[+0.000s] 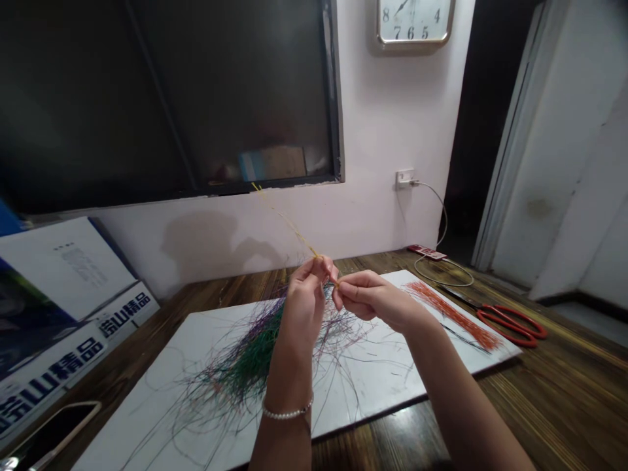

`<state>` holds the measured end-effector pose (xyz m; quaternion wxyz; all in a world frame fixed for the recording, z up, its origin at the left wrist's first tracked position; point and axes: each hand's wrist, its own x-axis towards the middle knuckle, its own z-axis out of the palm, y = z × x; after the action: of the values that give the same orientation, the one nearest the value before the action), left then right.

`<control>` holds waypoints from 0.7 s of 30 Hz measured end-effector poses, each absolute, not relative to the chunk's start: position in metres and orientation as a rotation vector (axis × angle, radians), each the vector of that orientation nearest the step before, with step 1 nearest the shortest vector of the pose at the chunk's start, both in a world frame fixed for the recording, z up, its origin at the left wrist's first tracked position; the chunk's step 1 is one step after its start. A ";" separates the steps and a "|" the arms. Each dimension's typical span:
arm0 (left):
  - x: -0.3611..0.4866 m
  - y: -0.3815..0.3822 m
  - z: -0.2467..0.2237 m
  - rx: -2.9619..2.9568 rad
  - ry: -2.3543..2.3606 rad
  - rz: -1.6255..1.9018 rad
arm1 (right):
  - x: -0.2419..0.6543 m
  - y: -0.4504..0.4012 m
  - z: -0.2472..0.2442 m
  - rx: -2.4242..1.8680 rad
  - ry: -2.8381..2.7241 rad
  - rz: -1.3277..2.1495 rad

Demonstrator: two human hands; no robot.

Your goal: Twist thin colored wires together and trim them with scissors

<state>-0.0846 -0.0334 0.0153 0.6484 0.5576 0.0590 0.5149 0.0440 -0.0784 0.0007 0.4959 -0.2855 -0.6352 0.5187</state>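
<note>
My left hand (310,282) pinches a thin yellow strand (294,229), whose loose end points up and to the left toward the window. Close beside it, my right hand (366,294) is closed at the fingertips on the strand's lower end; the fine detail between the fingers is too small to make out. Below both hands a tangled heap of green and purple wire-like strands (255,350) spreads over a white board (387,373). A flat bundle of orange strands (456,314) lies at the board's right side.
Red-handled scissors (513,324) rest right of the board on the wooden table (583,386). A phone (56,432) lies at the lower left, near printed boxes (63,307). At the back right, a white cable (445,216) runs from a wall socket (405,180).
</note>
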 end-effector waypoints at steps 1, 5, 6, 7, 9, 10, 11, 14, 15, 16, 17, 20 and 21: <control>-0.085 -0.033 0.015 1.301 0.137 1.182 | 0.044 -0.078 0.000 -0.728 -1.565 1.242; -0.087 -0.030 0.012 1.539 0.213 1.277 | 0.043 -0.077 -0.001 -0.897 -1.567 1.221; -0.088 -0.029 0.011 1.612 0.249 1.301 | 0.042 -0.076 -0.002 -0.928 -1.555 1.221; -0.088 -0.028 0.010 1.669 0.281 1.330 | 0.042 -0.075 -0.002 -0.942 -1.543 1.220; -0.087 -0.026 0.009 1.691 0.310 1.379 | 0.042 -0.073 -0.003 -0.904 -1.536 1.244; -0.086 -0.026 0.009 1.650 0.301 1.385 | 0.042 -0.073 -0.004 -0.854 -1.539 1.256; -0.085 -0.026 0.009 1.583 0.280 1.380 | 0.042 -0.072 -0.004 -0.798 -1.541 1.258; -0.083 -0.027 0.013 1.361 0.219 1.341 | 0.044 -0.073 -0.003 -0.691 -1.527 1.204; -0.083 -0.028 0.014 1.306 0.211 1.331 | 0.045 -0.074 -0.002 -0.681 -1.521 1.184; -0.082 -0.029 0.015 1.265 0.213 1.325 | 0.046 -0.075 -0.001 -0.684 -1.519 1.177; -0.083 -0.030 0.016 1.237 0.223 1.318 | 0.047 -0.076 0.000 -0.694 -1.527 1.178; -0.084 -0.032 0.018 1.199 0.285 1.302 | 0.048 -0.079 0.003 -0.753 -1.596 1.174; -0.084 -0.032 0.017 1.200 0.300 1.302 | 0.049 -0.080 0.003 -0.777 -1.628 1.153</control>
<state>-0.0839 -0.0315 0.0174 0.6233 0.5226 0.1307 0.5669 0.0487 -0.0797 0.0034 0.4798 -0.3185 -0.6672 0.4724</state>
